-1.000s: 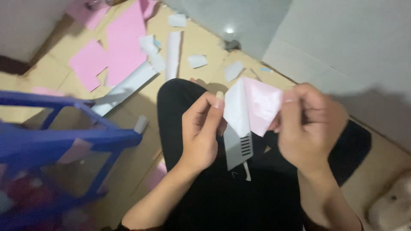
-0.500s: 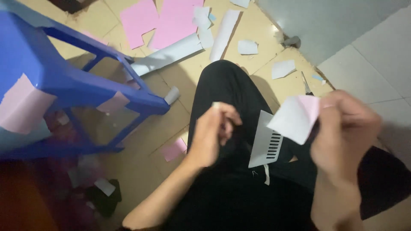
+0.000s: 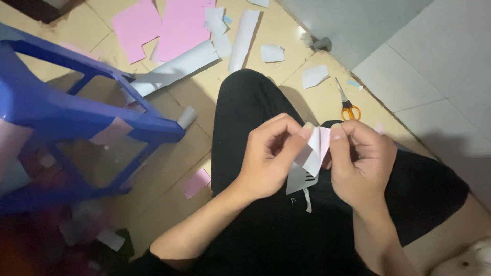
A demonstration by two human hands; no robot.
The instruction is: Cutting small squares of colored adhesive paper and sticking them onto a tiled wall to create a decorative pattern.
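My left hand [image 3: 270,156] and my right hand [image 3: 359,162] meet above my lap, both pinching a small folded piece of paper [image 3: 313,153], white on one side and pink on the other. The thumbs and forefingers press its top edge from either side. The paper's lower part hangs between the palms, over the black trousers [image 3: 266,225] and a white printed patch on them.
A blue plastic stool [image 3: 61,112] stands at the left with pink paper stuck on it. Pink sheets [image 3: 158,25] and white paper scraps [image 3: 245,30] litter the tiled floor beyond my knee. Orange-handled scissors [image 3: 348,105] lie on the floor to the right.
My left hand has come back to the paper and now pinches it along with the right. The paper is folded narrower than before. The view has shifted slightly.
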